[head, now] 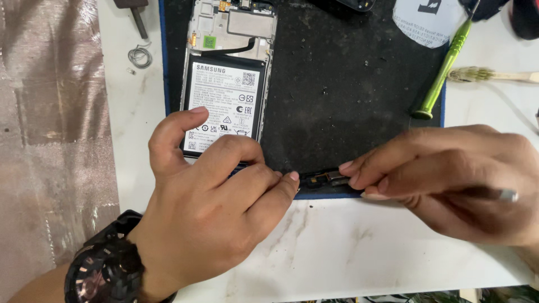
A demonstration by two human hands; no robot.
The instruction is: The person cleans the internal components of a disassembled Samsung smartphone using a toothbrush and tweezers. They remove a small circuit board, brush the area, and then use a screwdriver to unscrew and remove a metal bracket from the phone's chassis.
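An opened phone (227, 67) lies back-up on a black work mat (342, 90), its white-labelled battery and circuit board exposed. My left hand (208, 207), with a dark watch at the wrist, rests on the phone's lower end, thumb on the battery's edge and fingers curled over the bottom. My right hand (449, 179) pinches a small dark part (325, 179) at the mat's front edge, just right of the left fingertips. A thin metal tool (508, 195) lies under the right hand's fingers; only its tip shows.
A green-handled screwdriver (443, 70) lies on the mat's right edge, a small brush (488, 74) beside it. A wire coil (140, 56) and a dark tool (135, 14) sit on the white marble table (337, 252) at the left. A round white paper (429, 22) lies at the back.
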